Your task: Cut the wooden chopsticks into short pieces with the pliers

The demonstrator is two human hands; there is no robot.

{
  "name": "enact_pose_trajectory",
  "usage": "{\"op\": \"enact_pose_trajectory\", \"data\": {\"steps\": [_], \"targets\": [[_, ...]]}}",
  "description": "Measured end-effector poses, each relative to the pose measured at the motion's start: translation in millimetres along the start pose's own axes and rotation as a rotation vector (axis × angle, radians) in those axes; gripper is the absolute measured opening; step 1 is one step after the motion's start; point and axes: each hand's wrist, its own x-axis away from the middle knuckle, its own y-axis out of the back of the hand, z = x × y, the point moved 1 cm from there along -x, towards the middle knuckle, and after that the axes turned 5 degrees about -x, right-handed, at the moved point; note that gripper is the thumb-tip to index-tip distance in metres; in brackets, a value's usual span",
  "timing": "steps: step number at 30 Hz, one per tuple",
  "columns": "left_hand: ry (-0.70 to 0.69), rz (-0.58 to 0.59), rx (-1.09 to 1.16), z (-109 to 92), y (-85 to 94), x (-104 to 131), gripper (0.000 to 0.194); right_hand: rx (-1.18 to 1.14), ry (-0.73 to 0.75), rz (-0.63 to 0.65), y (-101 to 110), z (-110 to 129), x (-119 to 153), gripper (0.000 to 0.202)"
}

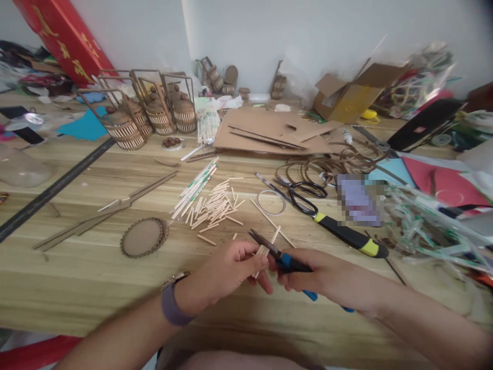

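Note:
My left hand (246, 259), with a watch on its wrist, pinches several thin wooden sticks (263, 250) between thumb and fingers. One stick stands higher than the others. In my right hand (308, 272) is a pair of snips (295, 262) with blue and black handles. Their dark blades lie against the sticks, beside the taller one; whether the blades are parted is hard to make out. Just beyond my hands lies a loose pile of short cut sticks (211, 208). Longer sticks in printed paper wrappers (196, 186) rest behind the pile.
Left of the pile lie scalloped cardboard discs (142, 237) and brown strips (103, 213). Black-handled scissors (304, 198), a yellow-black utility knife (350, 234) and a ring (271, 202) are on the right. Small handled baskets (157, 115) stand at the back left, near a cardboard sheet (265, 126).

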Motion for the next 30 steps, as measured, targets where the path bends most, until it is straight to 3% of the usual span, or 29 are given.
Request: {"op": "enact_pose_trajectory", "data": {"steps": [3,7,11,19,23,30], "targets": [[0.002,-0.009,-0.001,1,0.0,0,0.042,-0.002,-0.068,0.048,-4,-3,-2,0.012],[-0.012,-0.014,-0.029,2,0.5,1,0.043,0.068,0.035,0.024,-7,-8,-4,0.006],[-0.002,-0.023,-0.065,3,1.0,1,0.04,0.067,0.042,0.035,-8,-11,-5,0.006],[0.002,0.003,-0.065,-4,-0.3,3,0.04,-0.196,-0.036,0.128,-3,-1,1,0.014],[0.028,0.009,-0.056,-9,-1.7,4,0.04,-0.21,-0.129,0.133,-1,-1,2,0.022],[0.036,-0.001,-0.037,-5,-2.2,3,0.044,-0.231,-0.129,0.124,-5,-8,-1,0.019]]}}
